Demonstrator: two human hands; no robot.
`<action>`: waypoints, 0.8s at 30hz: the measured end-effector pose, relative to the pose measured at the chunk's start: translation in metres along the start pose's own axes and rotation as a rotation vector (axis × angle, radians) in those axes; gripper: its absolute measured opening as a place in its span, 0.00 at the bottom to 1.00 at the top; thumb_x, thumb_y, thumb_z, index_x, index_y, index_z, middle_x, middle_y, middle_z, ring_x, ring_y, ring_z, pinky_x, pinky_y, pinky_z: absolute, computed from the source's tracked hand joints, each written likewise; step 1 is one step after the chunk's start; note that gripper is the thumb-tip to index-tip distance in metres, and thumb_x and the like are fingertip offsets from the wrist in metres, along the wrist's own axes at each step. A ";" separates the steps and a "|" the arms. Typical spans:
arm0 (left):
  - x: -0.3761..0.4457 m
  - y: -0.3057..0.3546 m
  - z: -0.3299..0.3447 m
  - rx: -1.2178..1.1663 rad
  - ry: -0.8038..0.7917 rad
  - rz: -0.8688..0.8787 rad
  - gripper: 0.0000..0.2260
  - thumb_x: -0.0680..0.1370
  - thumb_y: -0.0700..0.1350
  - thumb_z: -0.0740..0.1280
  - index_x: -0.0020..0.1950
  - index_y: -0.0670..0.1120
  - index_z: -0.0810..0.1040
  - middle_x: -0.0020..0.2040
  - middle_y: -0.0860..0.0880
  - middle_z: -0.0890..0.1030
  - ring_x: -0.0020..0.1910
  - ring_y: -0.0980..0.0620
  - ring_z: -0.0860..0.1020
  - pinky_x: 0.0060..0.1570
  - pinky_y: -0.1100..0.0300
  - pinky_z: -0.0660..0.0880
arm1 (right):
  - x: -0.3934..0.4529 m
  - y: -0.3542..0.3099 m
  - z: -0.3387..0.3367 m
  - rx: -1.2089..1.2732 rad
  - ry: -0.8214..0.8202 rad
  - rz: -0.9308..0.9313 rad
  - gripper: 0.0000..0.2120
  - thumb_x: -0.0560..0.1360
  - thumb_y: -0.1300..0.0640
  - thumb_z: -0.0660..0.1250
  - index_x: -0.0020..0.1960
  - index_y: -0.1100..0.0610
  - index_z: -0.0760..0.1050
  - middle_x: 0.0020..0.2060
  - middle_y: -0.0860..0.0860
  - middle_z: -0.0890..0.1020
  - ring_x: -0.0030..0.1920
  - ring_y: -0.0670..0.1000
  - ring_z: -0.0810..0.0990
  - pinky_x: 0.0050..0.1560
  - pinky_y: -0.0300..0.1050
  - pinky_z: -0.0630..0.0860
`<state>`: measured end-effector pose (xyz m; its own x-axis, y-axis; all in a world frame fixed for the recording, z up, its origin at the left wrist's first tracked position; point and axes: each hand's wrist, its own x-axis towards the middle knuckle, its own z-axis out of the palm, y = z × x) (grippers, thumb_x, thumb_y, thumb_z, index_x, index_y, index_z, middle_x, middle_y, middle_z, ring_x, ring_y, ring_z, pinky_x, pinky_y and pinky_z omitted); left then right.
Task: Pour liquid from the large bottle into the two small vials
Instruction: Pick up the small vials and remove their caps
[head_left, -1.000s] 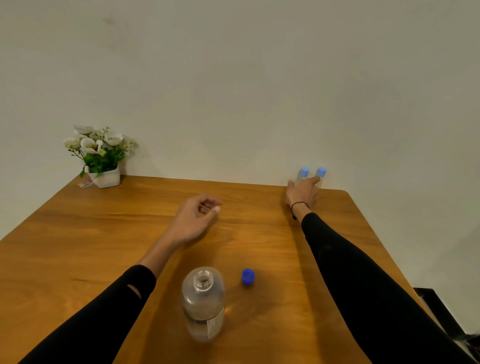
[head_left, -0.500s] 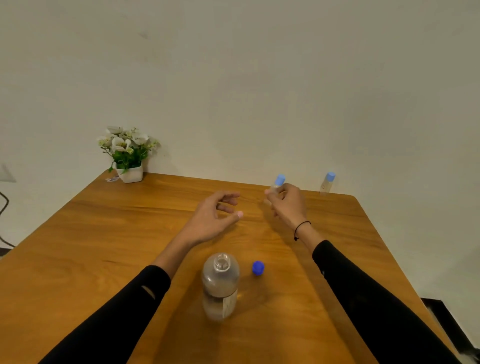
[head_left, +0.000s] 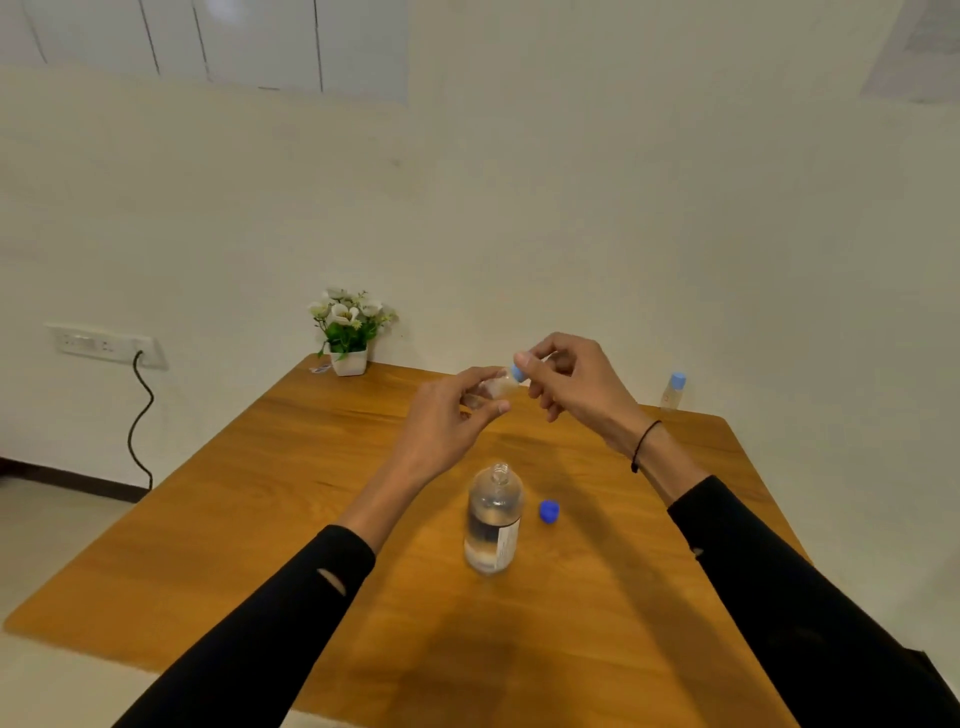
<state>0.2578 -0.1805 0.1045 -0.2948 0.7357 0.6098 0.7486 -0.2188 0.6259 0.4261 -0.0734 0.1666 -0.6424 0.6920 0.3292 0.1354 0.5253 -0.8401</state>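
A large clear bottle (head_left: 492, 519) stands open and upright in the middle of the wooden table (head_left: 260, 519), partly filled with clear liquid. Its dark blue cap (head_left: 548, 511) lies just to its right. Above the table, my left hand (head_left: 447, 421) grips the body of a small clear vial (head_left: 493, 387) held sideways. My right hand (head_left: 574, 382) pinches that vial's light blue cap (head_left: 516, 372). A second small vial (head_left: 673, 391) with a light blue cap stands at the table's far right edge by the wall.
A small white pot of white flowers (head_left: 349, 332) stands at the table's far left corner. A wall socket (head_left: 104, 345) with a black cable (head_left: 137, 421) is on the left wall. The table's right edge runs close to the wall.
My right hand carried one vial from the far right corner towards the middle. My left hand rose and took hold of its body. The view shifted so the table sits lower.
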 end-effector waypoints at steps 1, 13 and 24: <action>-0.004 0.003 -0.004 0.000 -0.006 0.006 0.22 0.78 0.54 0.76 0.71 0.51 0.81 0.50 0.57 0.84 0.47 0.67 0.81 0.49 0.71 0.76 | -0.002 -0.005 -0.001 -0.050 -0.014 -0.044 0.14 0.79 0.46 0.72 0.50 0.58 0.81 0.35 0.56 0.84 0.32 0.52 0.83 0.33 0.47 0.82; -0.039 0.008 -0.022 -0.236 -0.107 -0.035 0.19 0.83 0.54 0.69 0.71 0.46 0.81 0.48 0.50 0.89 0.46 0.55 0.88 0.50 0.55 0.85 | -0.026 -0.032 0.001 -0.275 -0.321 -0.263 0.28 0.76 0.54 0.76 0.72 0.42 0.70 0.68 0.48 0.71 0.67 0.43 0.73 0.59 0.37 0.77; -0.044 0.004 -0.018 -0.212 -0.049 -0.041 0.15 0.83 0.55 0.70 0.68 0.51 0.82 0.50 0.54 0.87 0.51 0.52 0.84 0.46 0.53 0.81 | -0.027 -0.044 0.008 -0.443 -0.251 -0.296 0.26 0.78 0.49 0.73 0.74 0.45 0.69 0.66 0.48 0.73 0.61 0.46 0.77 0.55 0.32 0.74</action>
<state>0.2628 -0.2252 0.0887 -0.2892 0.7762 0.5602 0.5937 -0.3136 0.7411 0.4315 -0.1191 0.1917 -0.8527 0.3745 0.3643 0.1910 0.8725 -0.4498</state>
